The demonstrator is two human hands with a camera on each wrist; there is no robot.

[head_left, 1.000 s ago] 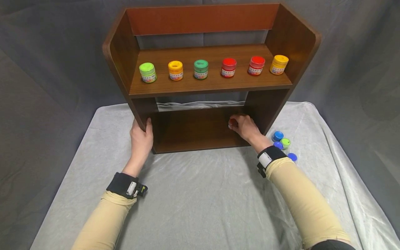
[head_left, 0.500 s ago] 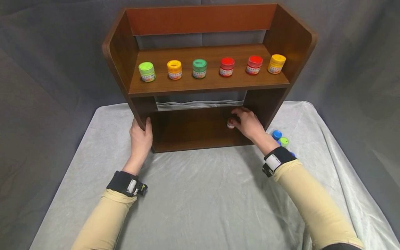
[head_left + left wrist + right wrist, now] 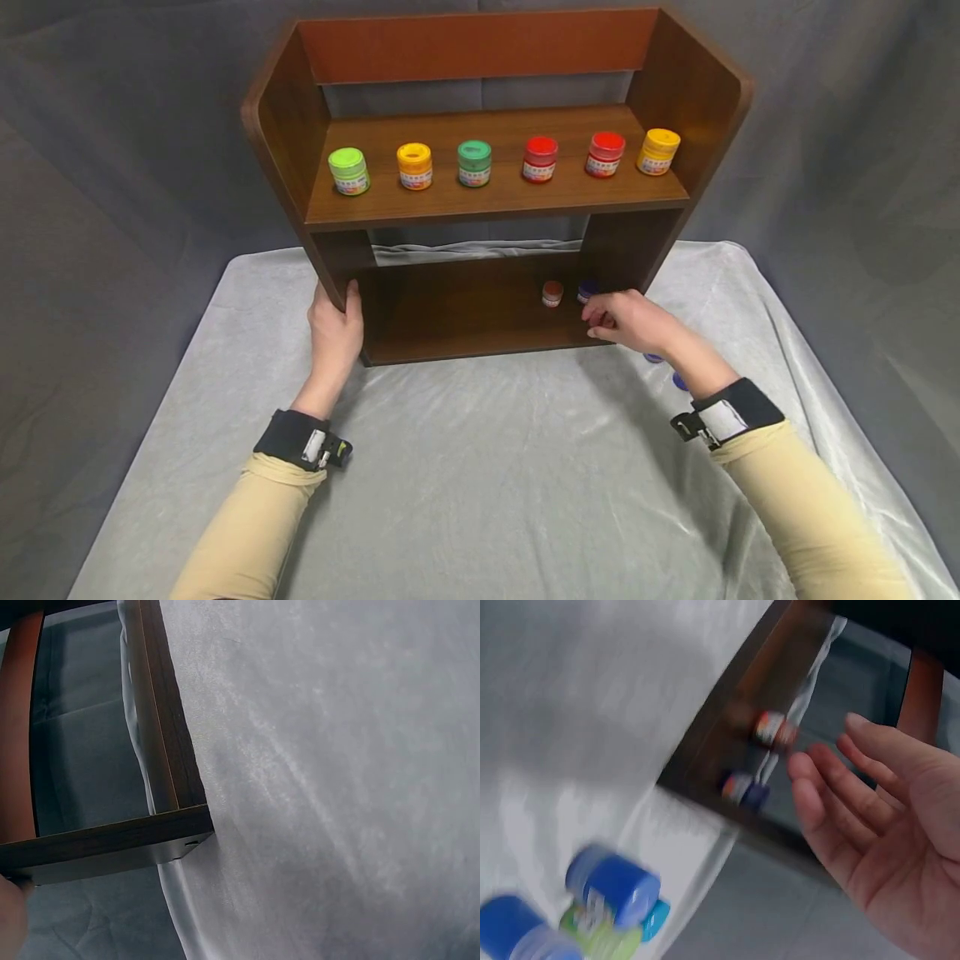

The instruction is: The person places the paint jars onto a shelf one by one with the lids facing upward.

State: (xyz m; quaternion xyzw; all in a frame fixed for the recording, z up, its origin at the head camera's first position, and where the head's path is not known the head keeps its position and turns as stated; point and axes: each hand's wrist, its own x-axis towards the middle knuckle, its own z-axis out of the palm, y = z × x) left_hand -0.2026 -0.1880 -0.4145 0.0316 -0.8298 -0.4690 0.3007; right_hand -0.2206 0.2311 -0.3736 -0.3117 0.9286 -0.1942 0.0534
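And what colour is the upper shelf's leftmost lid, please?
The lid is light green, clearest in head view.

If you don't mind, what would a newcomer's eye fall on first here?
Probably the six bright jars lined along the upper shelf. Below, a reddish jar and a purple jar stand on the lower shelf near the right hand, while the left hand grips the rack's side.

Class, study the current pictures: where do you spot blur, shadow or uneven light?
Head view: soft shadow on the grey velvety cloth below the bare right hand; the brown wooden shelf unit has its lower board dimmer than its upper board. Left wrist view: cloth bright, darkening at lower right. Right wrist view: rounded blue plastic jars blurred, right hand clearer.
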